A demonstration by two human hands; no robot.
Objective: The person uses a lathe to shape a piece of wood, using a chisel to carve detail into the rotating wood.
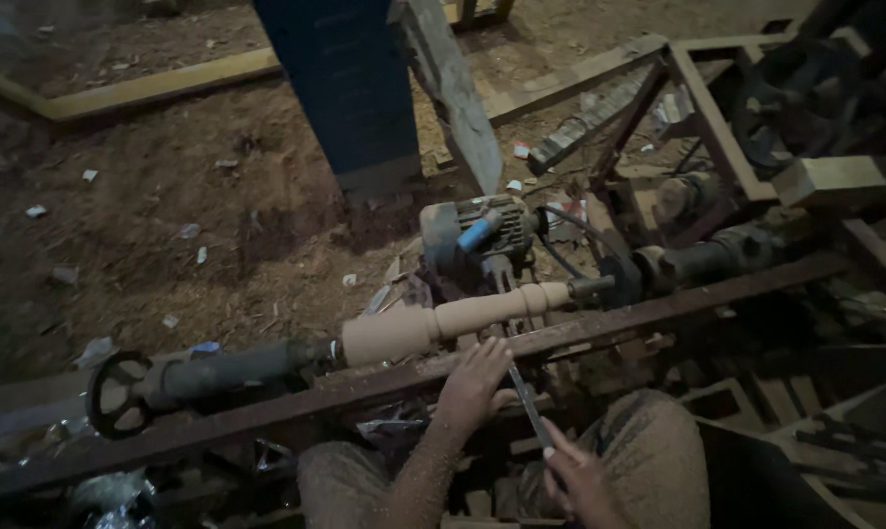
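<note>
A pale turned wooden spindle is mounted across a wood lathe, thick at its left end and ringed with beads at its right. My left hand rests on the rusty tool rest bar just below the spindle, pressing down a long metal chisel. My right hand grips the chisel's handle end lower down, near my knee. The chisel's tip points up toward the spindle's middle.
A handwheel and dark tailstock shaft sit at the left of the lathe. A grey electric motor lies behind it. A rusty metal frame and a wood block stand at the right. Sawdust covers the ground; a blue post rises beyond.
</note>
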